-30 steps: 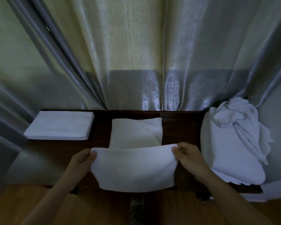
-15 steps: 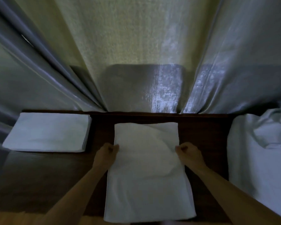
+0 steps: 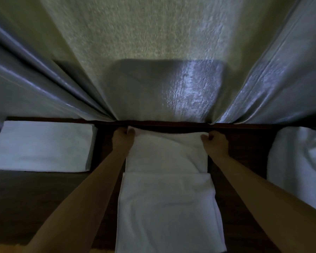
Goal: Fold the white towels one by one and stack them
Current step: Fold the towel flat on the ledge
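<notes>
Behind everything we see grey curtains [image 3: 44, 75] falling in heavy folds to the far edge of a dark wooden table [image 3: 44, 198], with a paler, rough-textured panel between them. On the table, straight ahead of us, lies the white towel [image 3: 164, 207] that is being folded: its near part lies flat in a broad rectangle running toward the bottom of the view, and a folded layer sits across its far part, ending in a straight edge across the middle. To our right a rumpled heap of unfolded towels [image 3: 297, 157] runs out of the picture (only its near side shows). To our left, well apart from the middle towel, rests a neat stack of folded towels [image 3: 44, 147]. Our left hand [image 3: 122, 138] pinches the far left corner of the middle towel, fingers curled round the cloth, close to the table's back edge. Our right hand [image 3: 214, 143] grips the far right corner the same way.
</notes>
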